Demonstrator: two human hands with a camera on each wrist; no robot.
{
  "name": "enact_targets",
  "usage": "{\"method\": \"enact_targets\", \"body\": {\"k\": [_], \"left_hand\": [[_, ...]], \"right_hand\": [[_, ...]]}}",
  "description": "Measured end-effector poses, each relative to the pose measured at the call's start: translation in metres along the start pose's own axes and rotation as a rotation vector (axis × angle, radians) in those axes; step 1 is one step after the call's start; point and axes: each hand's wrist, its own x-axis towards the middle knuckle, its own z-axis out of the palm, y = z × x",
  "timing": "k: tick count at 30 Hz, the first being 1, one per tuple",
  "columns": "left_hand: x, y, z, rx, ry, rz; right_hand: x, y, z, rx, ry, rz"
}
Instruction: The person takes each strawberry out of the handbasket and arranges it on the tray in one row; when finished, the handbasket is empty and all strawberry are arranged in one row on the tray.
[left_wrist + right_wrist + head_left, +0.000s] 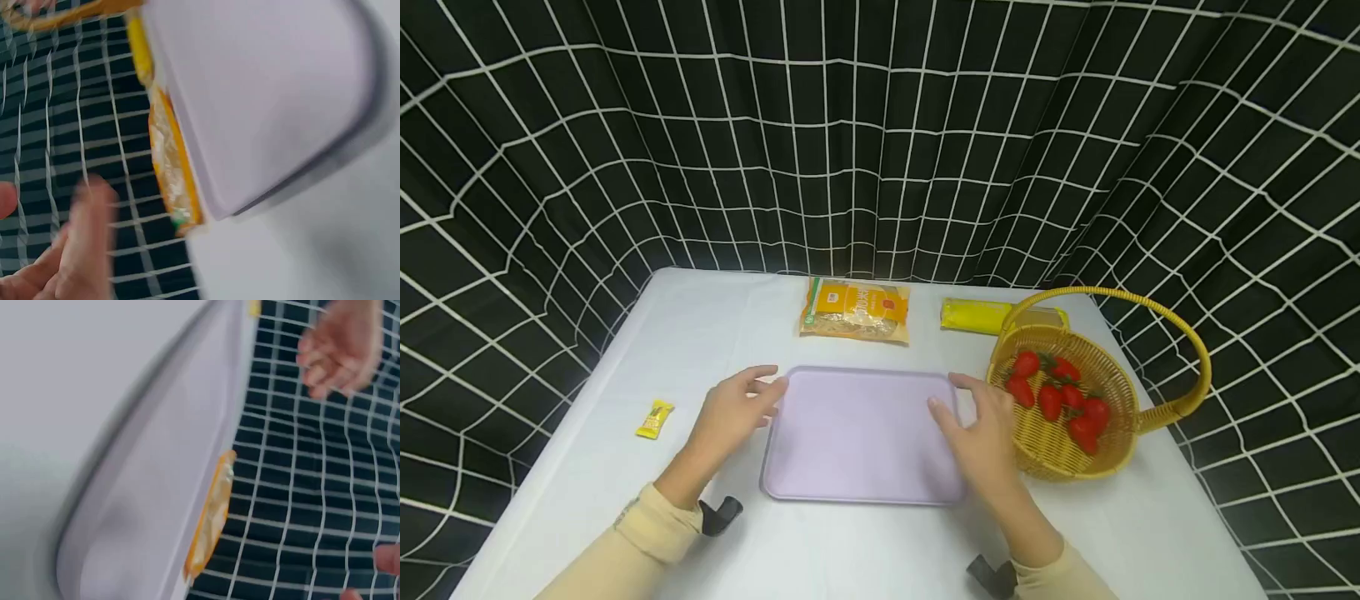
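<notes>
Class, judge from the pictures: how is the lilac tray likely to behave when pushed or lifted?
The lilac tray is probably stiff: it looks flat, with no visible sag. Pushed, it would likely slide rather than roll, being broad and shallow. Its low, thin-looking rim suggests it may be light for its size.

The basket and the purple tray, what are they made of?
The basket looks woven from wicker, or lookalike plastic, slightly shiny: its strands show. The tray seems smooth, matte plastic, one even colour with rounded corners, though painted metal is possible.
</notes>
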Motion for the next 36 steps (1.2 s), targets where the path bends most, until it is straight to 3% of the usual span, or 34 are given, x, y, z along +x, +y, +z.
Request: {"method": "enact_targets", "body": {"k": [3,5,11,14,21,24,28,31,36], "left_hand": [[0.017,-0.014,-0.007,-0.327,-0.096,-0.173],[0.027,-0.027,-0.008,-0.4,-0.129,-0.262],[0.035,-0.067,-0.004,-0.216,-0.148,-0.362],[0.037,-0.077,0.001,-0.199,-0.131,-0.399],[0.047,-0.077,0.014,-0.192,-0.149,-0.371],[0.047,-0.076,0.016,-0.215,-0.152,-0.391],[0.046,-0.076,0.013,-0.261,-0.177,-0.411],[0.047,-0.077,0.01,-0.278,-0.196,-0.417],[0.052,-0.082,0.009,-0.313,-0.226,-0.444]], "right_hand": [[0.002,0.006,-0.007,0.155,0.076,0.055],[0.001,0.012,-0.01,0.161,0.079,0.083],[-0.009,0.024,-0.008,0.113,-0.016,0.195],[-0.01,0.029,-0.007,0.107,-0.05,0.205],[-0.005,0.027,-0.015,0.078,-0.116,0.216],[0.001,0.026,-0.034,0.071,-0.144,0.231],[0.028,0.034,-0.086,-0.001,-0.216,0.275],[0.064,0.053,-0.125,0.014,-0.351,0.333],[0.122,0.099,-0.147,0.221,-0.548,0.506]]}}
